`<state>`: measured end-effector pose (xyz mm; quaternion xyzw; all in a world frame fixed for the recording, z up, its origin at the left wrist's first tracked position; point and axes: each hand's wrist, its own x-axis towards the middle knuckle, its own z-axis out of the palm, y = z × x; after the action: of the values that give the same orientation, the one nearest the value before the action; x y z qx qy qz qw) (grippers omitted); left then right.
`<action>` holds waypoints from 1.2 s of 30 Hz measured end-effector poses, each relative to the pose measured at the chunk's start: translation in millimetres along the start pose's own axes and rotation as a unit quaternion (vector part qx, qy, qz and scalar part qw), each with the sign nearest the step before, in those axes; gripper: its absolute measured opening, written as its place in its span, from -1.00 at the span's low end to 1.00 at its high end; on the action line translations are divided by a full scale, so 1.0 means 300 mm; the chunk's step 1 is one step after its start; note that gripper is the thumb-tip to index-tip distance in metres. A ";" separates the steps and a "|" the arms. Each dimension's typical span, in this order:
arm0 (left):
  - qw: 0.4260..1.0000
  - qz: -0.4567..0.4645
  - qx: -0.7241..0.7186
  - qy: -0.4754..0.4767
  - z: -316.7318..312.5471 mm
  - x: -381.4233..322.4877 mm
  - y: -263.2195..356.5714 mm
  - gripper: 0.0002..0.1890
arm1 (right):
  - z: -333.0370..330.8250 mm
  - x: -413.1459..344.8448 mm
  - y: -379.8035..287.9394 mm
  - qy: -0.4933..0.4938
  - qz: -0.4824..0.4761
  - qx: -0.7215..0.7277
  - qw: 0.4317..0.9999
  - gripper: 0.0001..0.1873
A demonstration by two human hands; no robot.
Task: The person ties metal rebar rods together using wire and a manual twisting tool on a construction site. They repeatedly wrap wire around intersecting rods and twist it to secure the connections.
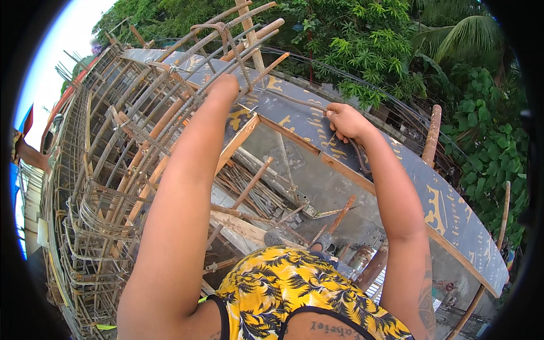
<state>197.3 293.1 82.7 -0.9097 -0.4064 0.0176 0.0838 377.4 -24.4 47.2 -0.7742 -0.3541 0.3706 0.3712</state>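
Observation:
My right hand grips a bent steel reinforcing bar above the dark plywood panel. One end of this bar runs left towards the rebar cage; the other curves down below my fist to the panel. My left hand is bent at the wrist beside the cage's upper bars. Its fingers are hidden behind the wrist, so its grip does not show. A rusty bent stirrup stands just beyond it. Tie wire sticks out near the corner of the timber frame.
Long rebar cages fill the left side. Below the panel, an opening drops to a concrete floor with stacked rods. My sandalled foot is among timbers. Another person's arm reaches in at far left. Trees stand beyond the panel.

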 end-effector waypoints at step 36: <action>0.388 -0.290 -0.869 -0.101 0.096 -0.209 0.300 -0.66 | 0.060 -0.084 -0.073 -0.071 0.006 -0.065 0.995 -0.58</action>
<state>218.8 191.5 37.0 -0.3058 -0.4452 -0.2790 -0.7940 344.2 -29.2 65.2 -0.7705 -0.3988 0.4028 0.2917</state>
